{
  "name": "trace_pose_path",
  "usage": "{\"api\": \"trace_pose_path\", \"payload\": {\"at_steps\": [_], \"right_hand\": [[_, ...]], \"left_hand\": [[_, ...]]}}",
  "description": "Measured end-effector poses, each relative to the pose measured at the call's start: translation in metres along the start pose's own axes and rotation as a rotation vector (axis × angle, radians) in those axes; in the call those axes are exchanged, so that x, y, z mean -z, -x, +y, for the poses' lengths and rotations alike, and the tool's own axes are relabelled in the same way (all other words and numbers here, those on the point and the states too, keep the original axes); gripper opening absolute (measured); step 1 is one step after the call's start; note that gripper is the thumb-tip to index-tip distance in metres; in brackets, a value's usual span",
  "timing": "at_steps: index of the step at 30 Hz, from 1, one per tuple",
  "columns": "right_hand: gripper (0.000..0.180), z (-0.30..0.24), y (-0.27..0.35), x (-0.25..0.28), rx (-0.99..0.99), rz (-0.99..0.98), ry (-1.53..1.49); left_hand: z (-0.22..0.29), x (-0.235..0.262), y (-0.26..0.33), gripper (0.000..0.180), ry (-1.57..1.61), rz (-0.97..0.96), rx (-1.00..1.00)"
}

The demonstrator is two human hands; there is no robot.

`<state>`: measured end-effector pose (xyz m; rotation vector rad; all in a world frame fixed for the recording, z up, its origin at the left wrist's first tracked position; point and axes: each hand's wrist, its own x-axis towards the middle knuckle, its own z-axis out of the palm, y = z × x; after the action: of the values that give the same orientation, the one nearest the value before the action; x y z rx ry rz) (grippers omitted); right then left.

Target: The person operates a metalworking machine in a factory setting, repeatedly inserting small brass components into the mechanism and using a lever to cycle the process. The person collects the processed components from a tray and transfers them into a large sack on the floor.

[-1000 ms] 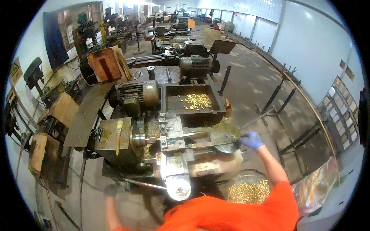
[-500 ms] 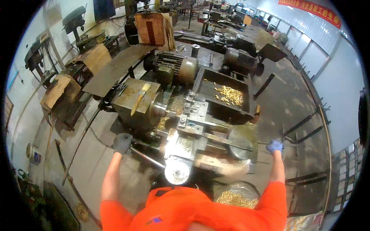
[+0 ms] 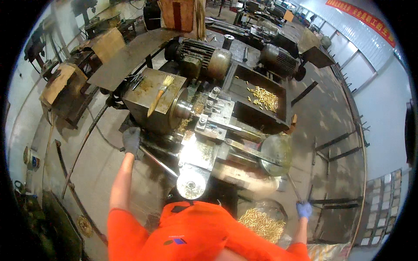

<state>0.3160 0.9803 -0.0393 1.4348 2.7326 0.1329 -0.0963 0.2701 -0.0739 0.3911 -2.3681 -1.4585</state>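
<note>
The left hand, grey-gloved, wraps its fingers round the end of a steel lever, which slants down to a round hub; the blue-gloved right hand has its fingers clamped on a thin rod; brass pieces lie in a basin near it.

From where I stand, the cam sits on the head of the person in orange, left one of a pair, and looks steeply down & fwd to the machine, near in the middle, w/ left hand and right hand at the sides. Its fisheye lens is v. wide: straight edges bend, corners are black, and a far red banner enters at top R.
</note>
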Motion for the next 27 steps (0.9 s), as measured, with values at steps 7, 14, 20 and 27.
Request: {"api": "trace_pose_path", "payload": {"at_steps": [7, 14, 20, 27], "right_hand": [[0.036, 0.13, 0.065, -0.057, -0.293, 0.004, 0.059], [0.041, 0.063, 0.094, -0.011, -0.333, 0.008, 0.045], [0.039, 0.062, 0.106, -0.016, -0.343, 0.006, -0.002], [0.036, 0.057, 0.119, -0.006, -0.337, 0.033, 0.011]], "left_hand": [[0.018, -0.005, -0.002, 0.02, -0.097, 0.095, -0.027], [0.029, 0.003, 0.001, 0.022, -0.065, 0.127, -0.015], [0.01, 0.003, -0.007, 0.02, 0.024, 0.098, -0.082], [0.021, 0.004, 0.001, 0.019, -0.048, 0.093, -0.072]]}}
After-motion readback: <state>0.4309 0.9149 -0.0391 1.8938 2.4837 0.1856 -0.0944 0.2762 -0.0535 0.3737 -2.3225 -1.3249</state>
